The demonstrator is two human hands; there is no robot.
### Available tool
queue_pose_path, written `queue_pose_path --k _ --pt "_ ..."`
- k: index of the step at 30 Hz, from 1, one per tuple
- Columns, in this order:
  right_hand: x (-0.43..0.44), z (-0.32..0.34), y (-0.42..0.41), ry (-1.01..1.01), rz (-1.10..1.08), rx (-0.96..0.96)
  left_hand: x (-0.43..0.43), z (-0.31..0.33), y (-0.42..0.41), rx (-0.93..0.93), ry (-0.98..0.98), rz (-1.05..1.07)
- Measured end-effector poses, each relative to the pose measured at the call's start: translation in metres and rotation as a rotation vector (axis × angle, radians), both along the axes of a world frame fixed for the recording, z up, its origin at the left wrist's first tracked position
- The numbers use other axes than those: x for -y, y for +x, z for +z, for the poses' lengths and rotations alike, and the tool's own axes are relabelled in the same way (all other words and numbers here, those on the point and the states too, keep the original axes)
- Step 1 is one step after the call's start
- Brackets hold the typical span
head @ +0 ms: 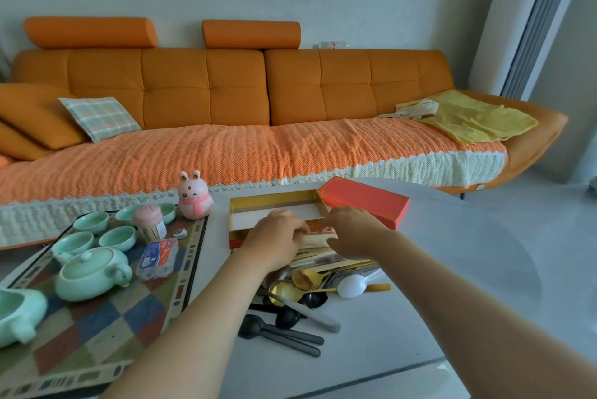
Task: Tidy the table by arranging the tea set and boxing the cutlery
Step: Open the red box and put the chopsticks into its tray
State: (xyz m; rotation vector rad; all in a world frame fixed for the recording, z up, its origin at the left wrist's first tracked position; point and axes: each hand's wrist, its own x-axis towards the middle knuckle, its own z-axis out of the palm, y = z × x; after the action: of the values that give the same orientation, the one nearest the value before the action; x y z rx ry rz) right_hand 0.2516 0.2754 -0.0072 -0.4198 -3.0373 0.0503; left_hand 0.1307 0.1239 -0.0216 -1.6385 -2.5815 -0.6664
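An open box (274,203) with gold inner walls and a white floor lies on the white table, its red lid (363,201) resting against its right end. My left hand (274,237) and my right hand (352,234) both grip a bundle of pale chopsticks (318,238) at the box's near edge. Below them lies a heap of cutlery (303,292): gold spoons, a white spoon (352,285), black spoons (277,330) and a knife. A mint-green teapot (92,272) and several matching cups (118,237) stand on a patterned tray (97,327) at the left.
A pink rabbit figure (194,196), a pink toothpick holder (150,222) and a tissue pack (158,258) stand by the tray. Another green vessel (17,314) sits at the far left. An orange sofa (226,91) runs behind the table.
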Motion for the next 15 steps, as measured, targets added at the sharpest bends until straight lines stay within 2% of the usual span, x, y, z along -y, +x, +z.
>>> queue_pose_path --k 4,8,12,15 --pt "0.002 -0.005 -0.001 0.013 -0.066 0.041 -0.002 -0.008 0.008 -0.061 -0.102 -0.062" --pt "0.008 -0.003 -0.006 0.002 -0.100 -0.007 0.002 -0.007 0.006 -0.129 -0.082 -0.051" --pt "0.017 0.011 -0.009 -0.010 -0.114 -0.191 0.010 0.003 0.000 -0.156 0.042 -0.013" --pt "0.026 0.018 -0.008 -0.141 -0.076 -0.338 0.020 0.015 -0.011 -0.034 0.139 0.006"
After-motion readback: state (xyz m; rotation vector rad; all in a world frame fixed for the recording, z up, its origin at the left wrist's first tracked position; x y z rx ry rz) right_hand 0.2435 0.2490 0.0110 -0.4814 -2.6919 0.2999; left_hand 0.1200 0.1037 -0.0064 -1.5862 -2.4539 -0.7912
